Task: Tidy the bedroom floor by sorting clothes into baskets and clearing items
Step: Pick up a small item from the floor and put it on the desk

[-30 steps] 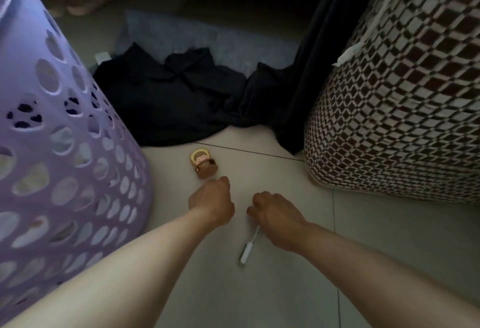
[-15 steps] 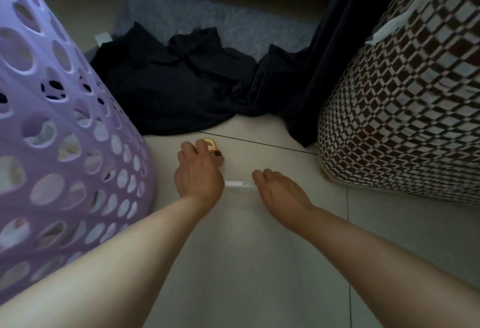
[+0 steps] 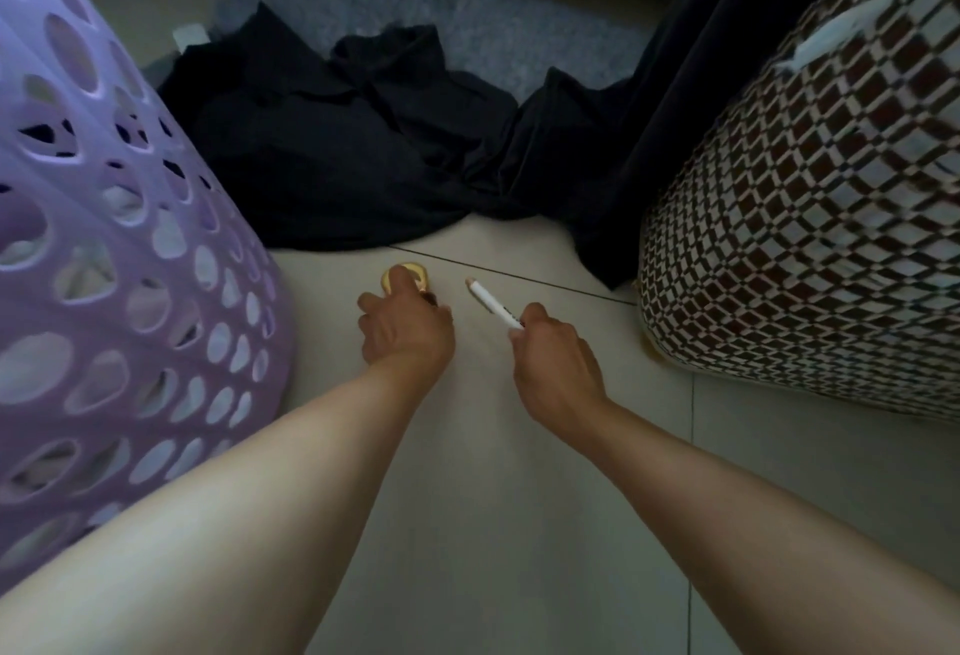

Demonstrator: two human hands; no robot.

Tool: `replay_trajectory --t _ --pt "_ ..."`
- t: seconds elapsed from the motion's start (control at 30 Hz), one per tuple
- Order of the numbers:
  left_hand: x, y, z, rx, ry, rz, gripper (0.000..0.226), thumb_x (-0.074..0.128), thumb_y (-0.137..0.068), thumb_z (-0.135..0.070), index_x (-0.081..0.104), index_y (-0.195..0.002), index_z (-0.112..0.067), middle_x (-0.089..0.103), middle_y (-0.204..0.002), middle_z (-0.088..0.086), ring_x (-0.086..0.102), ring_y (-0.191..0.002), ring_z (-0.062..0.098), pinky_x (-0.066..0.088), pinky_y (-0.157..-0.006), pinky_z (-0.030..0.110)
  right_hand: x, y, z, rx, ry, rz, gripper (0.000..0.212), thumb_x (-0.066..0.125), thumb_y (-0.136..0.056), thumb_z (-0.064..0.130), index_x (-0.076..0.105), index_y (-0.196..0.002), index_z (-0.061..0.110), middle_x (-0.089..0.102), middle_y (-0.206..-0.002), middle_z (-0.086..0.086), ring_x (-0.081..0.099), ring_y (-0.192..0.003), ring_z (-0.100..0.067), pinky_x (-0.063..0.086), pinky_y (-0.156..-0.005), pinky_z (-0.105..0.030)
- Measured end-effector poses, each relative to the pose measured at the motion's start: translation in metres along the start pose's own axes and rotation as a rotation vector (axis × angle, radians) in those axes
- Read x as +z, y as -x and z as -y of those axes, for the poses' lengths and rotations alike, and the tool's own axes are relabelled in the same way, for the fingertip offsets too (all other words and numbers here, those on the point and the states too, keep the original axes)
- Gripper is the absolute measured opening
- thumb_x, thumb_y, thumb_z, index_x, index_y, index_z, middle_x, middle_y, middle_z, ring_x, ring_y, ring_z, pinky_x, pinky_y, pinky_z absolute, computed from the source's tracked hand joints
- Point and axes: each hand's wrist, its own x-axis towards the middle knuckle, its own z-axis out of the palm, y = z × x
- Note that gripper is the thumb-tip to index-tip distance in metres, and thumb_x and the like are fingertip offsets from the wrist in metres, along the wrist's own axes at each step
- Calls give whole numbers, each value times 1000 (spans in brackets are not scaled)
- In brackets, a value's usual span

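My left hand (image 3: 406, 326) curls its fingers round a small yellow and brown toy (image 3: 407, 276) on the tiled floor; most of the toy is hidden under the fingers. A white pen (image 3: 492, 302) sticks out up and to the left from my right hand (image 3: 557, 364), which pinches it just above the floor. A pile of black clothes (image 3: 332, 150) lies on the floor beyond both hands. The purple perforated basket (image 3: 104, 259) stands at the left, and the brown and white woven basket (image 3: 810, 218) at the right.
Dark fabric (image 3: 691, 98) hangs down beside the woven basket and reaches the floor. A grey rug (image 3: 447, 15) lies behind the black clothes. Pale floor tiles (image 3: 483, 498) run between the two baskets under my arms.
My left hand reached forward and closed on the toy. My right hand picked the white pen up off the floor and turned it to point up and left.
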Motion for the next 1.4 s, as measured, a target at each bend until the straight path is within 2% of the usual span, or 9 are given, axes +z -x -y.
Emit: replay_trajectory --t 0.13,0.27,0.43,0.57,0.83,1.1,1.23,1.3,1.4 --pt "0 -5 2 -4 5 15 55 64 -85 -28 36 -131 -17 38 -129 20 45 -115 37 41 -91 39 -1 -1 0 30 -31 4 16 36 -100 23 44 -101 10 59 -100 -11 44 -72 -23 33 -62 -31" --pt "0 0 6 -22 63 29 60 64 -86 -26 34 -134 -7 45 -131 20 46 -120 37 40 -96 42 -7 -1 4 78 -103 -24 12 36 -100 21 42 -96 12 58 -97 -12 46 -71 -22 33 -61 -31" --pt "-21 36 6 -21 156 -30 51 59 -81 -11 31 -124 -5 51 -124 18 53 -111 39 43 -90 41 -22 19 19 232 -296 -31 9 38 -98 15 44 -95 9 56 -95 -14 48 -74 -25 35 -62 -30" --pt "-57 81 -1 -30 197 -34 65 60 -82 -8 28 -139 -6 44 -135 16 46 -122 34 41 -101 40 -54 50 44 319 -408 28 16 40 -97 20 49 -102 7 59 -99 -15 55 -82 -29 38 -63 -32" --pt "-165 185 -45 33 98 15 62 64 -84 -17 34 -137 -7 39 -131 15 40 -123 32 34 -101 35 -169 121 111 346 -388 78 26 49 -94 30 54 -109 10 59 -98 -9 52 -83 -25 33 -67 -27" --pt "-298 267 -113 171 171 41 51 64 -84 -24 42 -129 -13 42 -121 9 45 -116 28 39 -93 34 -315 177 185 346 -468 82 30 46 -93 39 54 -103 12 55 -94 -3 48 -84 -19 33 -69 -27" --pt "-347 288 -138 222 221 14 47 63 -84 -25 45 -127 -17 43 -118 8 48 -111 25 40 -86 30 -361 191 217 333 -567 90 34 49 -90 47 52 -100 15 59 -92 0 53 -79 -14 35 -59 -26" --pt "-408 304 -156 283 254 -8 45 62 -85 -24 47 -126 -16 44 -116 8 50 -108 25 38 -81 27 -412 206 256 299 -625 47 33 56 -86 48 53 -96 17 60 -88 5 53 -75 -7 36 -57 -22" --pt "-455 315 -170 360 267 -40 47 64 -83 -16 47 -127 -12 48 -119 10 48 -110 25 37 -87 27 -453 212 290 280 -679 15 37 66 -80 47 58 -94 14 64 -88 3 59 -82 -12 47 -70 -29"
